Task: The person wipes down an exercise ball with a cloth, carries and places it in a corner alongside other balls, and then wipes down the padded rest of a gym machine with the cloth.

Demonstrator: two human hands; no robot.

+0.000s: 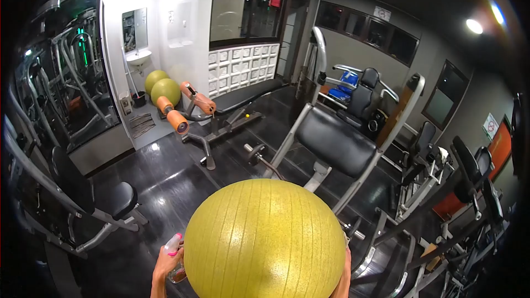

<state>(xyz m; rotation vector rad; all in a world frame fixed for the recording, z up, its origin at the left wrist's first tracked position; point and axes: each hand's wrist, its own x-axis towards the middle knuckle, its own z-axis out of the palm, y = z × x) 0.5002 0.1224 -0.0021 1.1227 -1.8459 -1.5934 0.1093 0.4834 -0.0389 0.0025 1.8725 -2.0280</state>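
Observation:
A large yellow-green exercise ball (265,237) fills the lower middle of the view, carried between both my hands. My left hand (164,264) is at the ball's left side, its fingers closed around a clear spray bottle (174,241) with a pink and white head. The bottle sits right beside the ball. On the opposite side, my right hand (346,270) presses along the ball's edge. Most of its fingers are hidden behind the ball.
Two similar exercise balls (165,91) rest by the wall below a sink (138,57). A bench with orange foam rollers (176,122) stands ahead. A black-padded bench with a barbell (337,139) is just beyond the held ball. A seat (118,198) is left; machines crowd the right.

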